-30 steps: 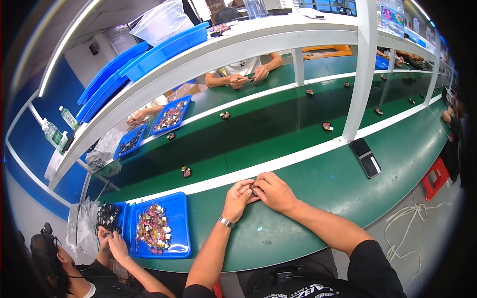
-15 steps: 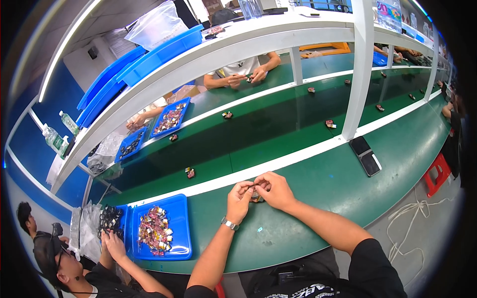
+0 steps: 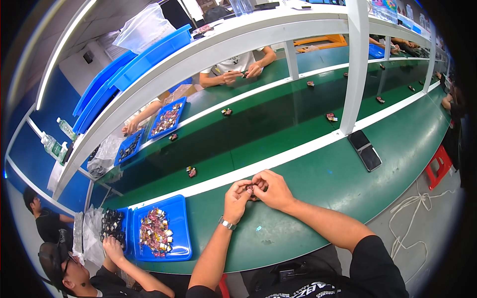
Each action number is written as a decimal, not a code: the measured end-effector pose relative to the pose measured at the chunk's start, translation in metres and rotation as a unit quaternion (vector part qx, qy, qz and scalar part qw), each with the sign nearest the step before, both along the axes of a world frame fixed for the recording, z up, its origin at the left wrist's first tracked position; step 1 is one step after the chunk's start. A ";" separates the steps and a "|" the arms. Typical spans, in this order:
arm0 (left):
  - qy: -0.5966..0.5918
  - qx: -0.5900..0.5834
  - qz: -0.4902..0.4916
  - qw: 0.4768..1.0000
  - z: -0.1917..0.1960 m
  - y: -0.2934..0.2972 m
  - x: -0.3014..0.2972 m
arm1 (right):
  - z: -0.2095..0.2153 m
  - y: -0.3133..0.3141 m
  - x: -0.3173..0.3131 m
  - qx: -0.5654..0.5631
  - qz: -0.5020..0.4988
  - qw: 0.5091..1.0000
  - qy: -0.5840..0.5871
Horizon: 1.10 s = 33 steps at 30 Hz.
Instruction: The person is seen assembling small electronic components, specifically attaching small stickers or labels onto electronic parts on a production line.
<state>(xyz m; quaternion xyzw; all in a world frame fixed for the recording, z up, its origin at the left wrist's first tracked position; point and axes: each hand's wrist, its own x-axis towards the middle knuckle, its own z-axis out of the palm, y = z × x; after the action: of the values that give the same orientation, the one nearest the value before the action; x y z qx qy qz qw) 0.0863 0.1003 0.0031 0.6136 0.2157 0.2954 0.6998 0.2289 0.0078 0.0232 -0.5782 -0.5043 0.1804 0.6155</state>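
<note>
A small part [image 3: 250, 188], dark with a pinkish patch, was held by both hands above the near edge of the green surface [image 3: 308, 213], in front of the person's body. It was pinched between the thumb and fingers of the left hand [image 3: 237, 199] and was gripped from the other side by the fingertips of the right hand [image 3: 276, 191]. The two hands were brought close together, so the part was largely covered by the fingers, and its full shape could not be told. A metal watch [image 3: 227, 223] was worn on the left wrist.

To the left, a blue tray [image 3: 187, 238] was set on the surface, and a heap of pink, white and yellow pieces [image 3: 156, 232] was contained in it. Beside that tray, a pile of black pieces [image 3: 112, 223] was being reached into by a co-worker's hands [image 3: 114, 248]. To the right, a black folding phone [image 3: 365, 151] was laid near a white strip [image 3: 278, 162], by the foot of a white post [image 3: 355, 79]. Beyond the strip, small pieces were spaced out along a green belt [image 3: 258, 144], one of them, a pink and white piece [image 3: 192, 172], being nearest the left hand.
</note>
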 end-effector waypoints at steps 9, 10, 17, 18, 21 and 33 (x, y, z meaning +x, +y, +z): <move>0.003 -0.035 -0.010 0.999 0.002 0.001 0.000 | -0.001 -0.003 0.001 0.065 -0.052 0.968 -0.239; 0.005 -0.037 -0.011 0.999 0.000 0.002 -0.002 | 0.001 -0.003 0.000 0.057 -0.054 0.969 -0.236; -0.003 -0.066 -0.015 0.998 0.002 0.002 -0.001 | 0.000 -0.003 -0.002 0.052 -0.055 0.956 -0.284; -0.002 -0.066 -0.015 0.998 0.002 0.001 -0.001 | 0.000 -0.002 -0.001 0.054 -0.057 0.956 -0.281; 0.005 -0.069 -0.013 0.998 0.004 0.001 -0.001 | -0.004 0.000 -0.003 0.059 -0.062 0.958 -0.274; 0.008 -0.066 -0.004 0.998 0.002 0.001 0.002 | -0.010 0.004 0.001 0.077 -0.069 0.967 -0.234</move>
<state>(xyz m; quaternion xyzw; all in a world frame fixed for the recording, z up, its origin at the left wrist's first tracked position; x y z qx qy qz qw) 0.0886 0.1012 0.0051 0.5692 0.2380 0.2727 0.7383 0.2300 0.0117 0.0129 -0.5886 -0.6057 -0.0419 0.5338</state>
